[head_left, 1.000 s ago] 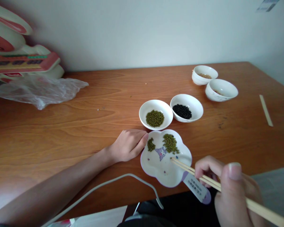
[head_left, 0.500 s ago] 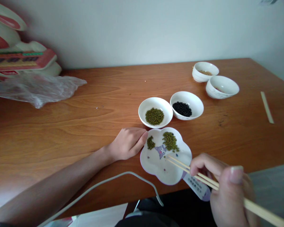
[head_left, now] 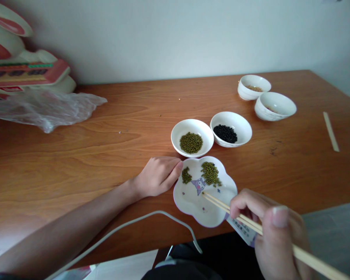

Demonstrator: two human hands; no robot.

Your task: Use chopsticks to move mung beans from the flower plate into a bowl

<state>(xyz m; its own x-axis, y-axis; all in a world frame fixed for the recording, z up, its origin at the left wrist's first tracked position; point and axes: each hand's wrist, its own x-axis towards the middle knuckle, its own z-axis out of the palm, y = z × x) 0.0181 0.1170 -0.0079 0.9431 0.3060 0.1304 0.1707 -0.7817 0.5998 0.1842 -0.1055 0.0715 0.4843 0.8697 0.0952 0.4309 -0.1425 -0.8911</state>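
Observation:
Chopsticks are gripped in my right hand, their tips low over a white flower-shaped plate at a single green bean. A larger heap of mung beans and a smaller one lie on the plate's upper half, around a printed cartoon figure. My left hand rests closed on the table, thumb and forefinger at the plate's upper left rim; its other fingers are hidden. Just behind the plate stand a bowl of mung beans and a bowl of black beans.
Two more white bowls stand back right, one with light grains, the other with little visible inside. A pale strip lies at the right. A plastic bag and a rabbit-shaped object are at the left. A white cable crosses in front.
My right hand and the chopsticks have shifted slightly left; the tips have come to the single bean near the cartoon figure. My left hand stays at the rim.

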